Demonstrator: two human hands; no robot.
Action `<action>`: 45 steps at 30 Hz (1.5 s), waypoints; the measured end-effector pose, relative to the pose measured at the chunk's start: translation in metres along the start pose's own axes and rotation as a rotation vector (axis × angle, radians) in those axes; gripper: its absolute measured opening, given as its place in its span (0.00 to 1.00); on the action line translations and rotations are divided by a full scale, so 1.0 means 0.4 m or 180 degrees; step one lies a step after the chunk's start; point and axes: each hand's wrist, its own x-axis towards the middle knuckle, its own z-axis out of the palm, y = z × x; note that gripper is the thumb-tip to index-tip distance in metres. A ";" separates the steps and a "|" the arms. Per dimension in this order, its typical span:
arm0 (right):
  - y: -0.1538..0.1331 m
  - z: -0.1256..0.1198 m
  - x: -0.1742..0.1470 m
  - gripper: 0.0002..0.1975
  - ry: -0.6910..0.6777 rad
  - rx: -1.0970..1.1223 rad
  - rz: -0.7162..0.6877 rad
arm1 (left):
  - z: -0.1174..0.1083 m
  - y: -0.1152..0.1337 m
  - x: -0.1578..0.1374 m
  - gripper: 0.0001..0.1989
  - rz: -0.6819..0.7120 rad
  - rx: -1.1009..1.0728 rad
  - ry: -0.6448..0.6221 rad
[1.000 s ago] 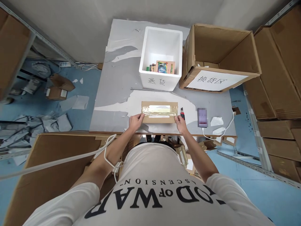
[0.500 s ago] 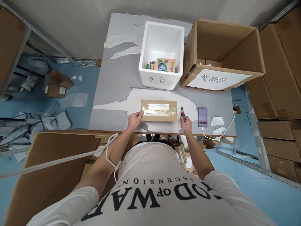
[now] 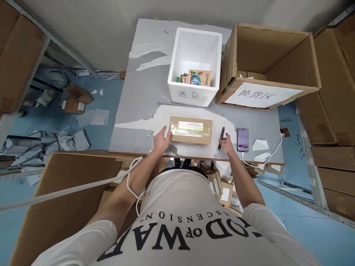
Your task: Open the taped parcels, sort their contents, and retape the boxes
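My right hand pinched the cutter; a slip could have nicked my left hand, half-open beside the box

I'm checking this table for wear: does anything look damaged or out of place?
Yes. The grey tabletop looks torn, with a ragged white patch around the parcel. Two irregular white scraps lie beside the phone, like stray litter.

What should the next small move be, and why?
Probably bring the cutter leftward to the box: the right hand holds it apart from the box's right end, the left hand is at the left end, and glossy tape runs along the top.
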 end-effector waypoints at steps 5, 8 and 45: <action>-0.183 -0.106 -0.054 0.32 -0.0074 0.0096 -0.1553 | 0.040 0.017 -0.060 0.27 0.1973 0.0597 -0.0463; -0.334 -0.081 -0.091 0.31 -0.0755 -0.0802 -0.2609 | 0.078 0.011 -0.067 0.24 0.2240 0.0799 -0.0503; -0.251 -0.304 -0.037 0.34 -0.1372 -0.3173 -0.2204 | 0.122 -0.015 -0.053 0.24 0.2001 0.0571 -0.0442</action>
